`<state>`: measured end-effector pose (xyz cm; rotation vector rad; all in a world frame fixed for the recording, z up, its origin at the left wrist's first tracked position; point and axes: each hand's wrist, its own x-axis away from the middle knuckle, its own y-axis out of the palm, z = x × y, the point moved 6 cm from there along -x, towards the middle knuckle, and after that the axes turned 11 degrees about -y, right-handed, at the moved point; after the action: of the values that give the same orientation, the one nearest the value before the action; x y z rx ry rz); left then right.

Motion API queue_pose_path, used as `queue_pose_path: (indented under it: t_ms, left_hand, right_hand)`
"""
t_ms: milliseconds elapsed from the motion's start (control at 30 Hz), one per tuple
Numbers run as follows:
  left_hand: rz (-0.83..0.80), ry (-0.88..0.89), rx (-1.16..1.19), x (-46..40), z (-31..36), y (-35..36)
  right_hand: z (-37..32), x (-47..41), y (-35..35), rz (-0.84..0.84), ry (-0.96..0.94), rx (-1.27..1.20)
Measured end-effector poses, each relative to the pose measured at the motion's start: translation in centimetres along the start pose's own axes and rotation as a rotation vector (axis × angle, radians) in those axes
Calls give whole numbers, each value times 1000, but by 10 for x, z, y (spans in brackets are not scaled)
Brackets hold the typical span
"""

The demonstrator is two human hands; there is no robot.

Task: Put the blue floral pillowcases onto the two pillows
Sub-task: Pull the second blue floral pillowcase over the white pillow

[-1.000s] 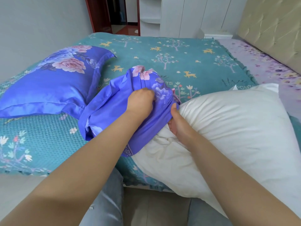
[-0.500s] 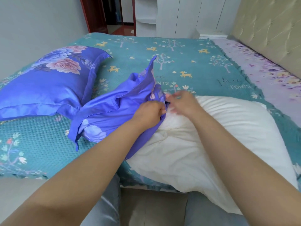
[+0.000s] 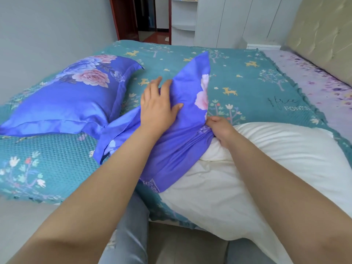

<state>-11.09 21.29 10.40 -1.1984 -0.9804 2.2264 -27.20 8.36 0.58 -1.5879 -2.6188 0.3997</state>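
Blue floral pillowcase (image 3: 177,141) lies bunched over the left end of the bare white pillow (image 3: 266,168), near the front edge of the bed. Left hand (image 3: 159,105) rests flat on the cloth with straight fingers, holding nothing. Right hand (image 3: 221,128) pinches the cloth edge at the pillow's corner. Second pillow (image 3: 76,103), already in its floral case, lies to the left on the teal bedspread (image 3: 247,88)

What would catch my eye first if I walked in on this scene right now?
Probably the bright blue floral pillowcase bunched mid-bed over one end of a bare white pillow, with the left hand flat on it and the right hand pinching its edge. At left lies a finished blue floral pillow on the teal deer-print bedspread.
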Motion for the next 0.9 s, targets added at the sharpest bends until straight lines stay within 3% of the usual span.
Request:
queue_pose_path:
  t_ms: [100,167,300,400,467,533,633,800,900]
  left_hand:
    - [-314,-177,80,-23,-13,24]
    - [-496,-205,200,-31,-10,34]
    - [-639,-123,239,-32,-1,36]
    - [-646,-59,141,-30,2,33]
    - [-592,-34,66,-28,4,32]
    - [-528,-39,38,-27,4,29]
    - [-517,-95,121,-27,5,19]
    - [-405,-110,187,-23,4,10]
    - [-366,-208,366,-17,-3,13]
  right_hand:
    - [1,8,-2,2,35,-28]
    - [2,12,-3,7,24,-18]
    - [1,16,-2,22,29,-10]
    - [-20,12,-4,-47,-34,491]
    - [-30,9,-2,-124,27,711]
    - [-33,6,1,-219,143,697]
    - [-35,0,-1,-187,201,587]
    - [-18,7,4,-242,207,156]
    - [4,16,-8,-180,307,316]
